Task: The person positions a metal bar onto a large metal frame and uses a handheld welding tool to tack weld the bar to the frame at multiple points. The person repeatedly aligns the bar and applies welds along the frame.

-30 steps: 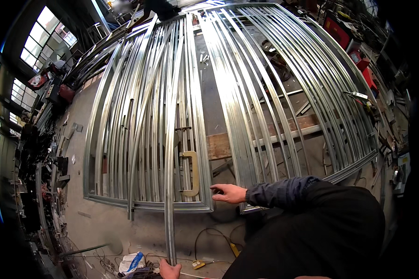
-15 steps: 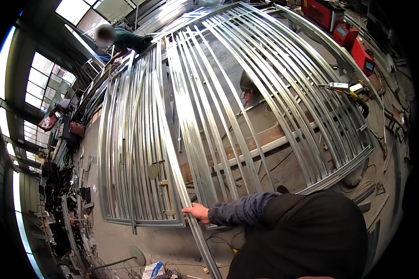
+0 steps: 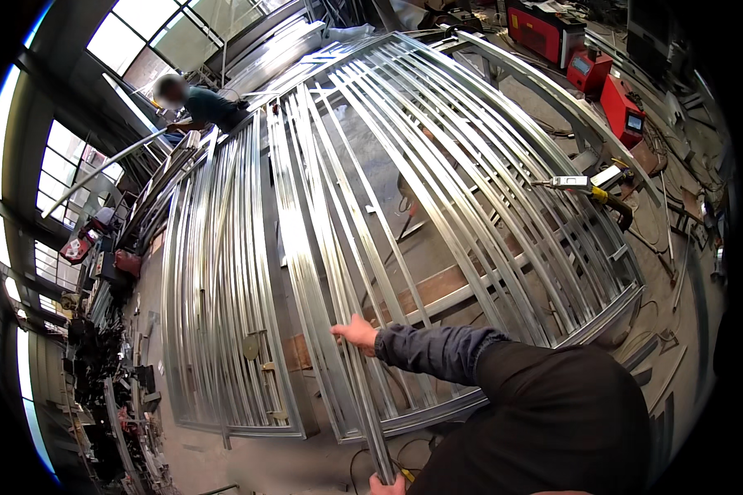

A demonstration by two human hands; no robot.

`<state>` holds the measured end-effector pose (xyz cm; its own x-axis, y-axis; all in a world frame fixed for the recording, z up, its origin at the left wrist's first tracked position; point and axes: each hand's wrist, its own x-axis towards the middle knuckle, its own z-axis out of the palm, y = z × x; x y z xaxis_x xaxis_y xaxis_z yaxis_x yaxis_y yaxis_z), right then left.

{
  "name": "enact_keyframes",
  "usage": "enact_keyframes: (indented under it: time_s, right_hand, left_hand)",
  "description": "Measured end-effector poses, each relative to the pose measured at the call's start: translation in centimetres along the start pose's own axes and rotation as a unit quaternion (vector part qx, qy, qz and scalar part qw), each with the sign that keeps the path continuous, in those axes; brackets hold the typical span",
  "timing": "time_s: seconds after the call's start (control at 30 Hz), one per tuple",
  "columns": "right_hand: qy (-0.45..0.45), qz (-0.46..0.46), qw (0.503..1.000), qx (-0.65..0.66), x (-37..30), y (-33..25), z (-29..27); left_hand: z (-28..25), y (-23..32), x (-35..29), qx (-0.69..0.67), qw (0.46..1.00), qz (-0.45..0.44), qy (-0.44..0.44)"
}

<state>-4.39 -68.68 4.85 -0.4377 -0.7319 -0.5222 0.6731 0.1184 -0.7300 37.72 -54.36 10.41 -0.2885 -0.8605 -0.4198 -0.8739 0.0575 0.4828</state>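
Note:
A long shiny metal tube (image 3: 373,433) slants away from me over the large slatted metal frame (image 3: 516,280). My right hand (image 3: 357,333) reaches in from the right in a dark blue-grey sleeve and is closed around the tube above the frame's near end. At the lower edge, my left hand (image 3: 386,485) grips the tube near its near end; most of that hand is cut off by the picture's edge. Left of the tube lies a second, narrower slatted metal frame (image 3: 223,330). A brass-coloured plate (image 3: 251,346) sits on its bars.
A co-worker (image 3: 210,107) at the far left holds a long pale bar (image 3: 99,169). Red machines (image 3: 622,111) stand at the far right. A tool with a yellow part (image 3: 600,195) lies on the big frame's right side. Scrap metal (image 3: 99,355) litters the left floor.
The tube has shifted rightward, from beside the gap between the frames to over the larger one. My right hand moved with it, farther from me. My left hand has come into view on the tube.

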Motion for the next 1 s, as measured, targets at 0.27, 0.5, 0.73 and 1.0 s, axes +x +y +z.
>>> enact_keyframes:
  time_s: [0.27, 0.5, 0.73, 1.0]
  right_hand:
    - [0.134, -0.084, 0.959, -0.233, 11.8, -13.0, -12.0]
    - [0.146, -0.31, 0.89, -0.301, -1.1, -3.0, -20.4]
    - [0.256, -0.163, 0.896, -0.325, -26.9, 10.6, -29.3]
    - [0.199, -0.131, 0.904, -0.356, -36.8, 11.8, -30.5]
  left_hand:
    - [10.3, 15.3, 14.4, 0.003, 0.993, 0.116, -0.014]
    - [19.6, 25.0, 18.4, -0.085, 0.973, 0.2, -0.072]
    - [29.6, 29.5, 17.7, -0.166, 0.962, 0.161, -0.148]
    - [35.9, 25.6, 23.2, -0.098, 0.956, 0.175, -0.212]
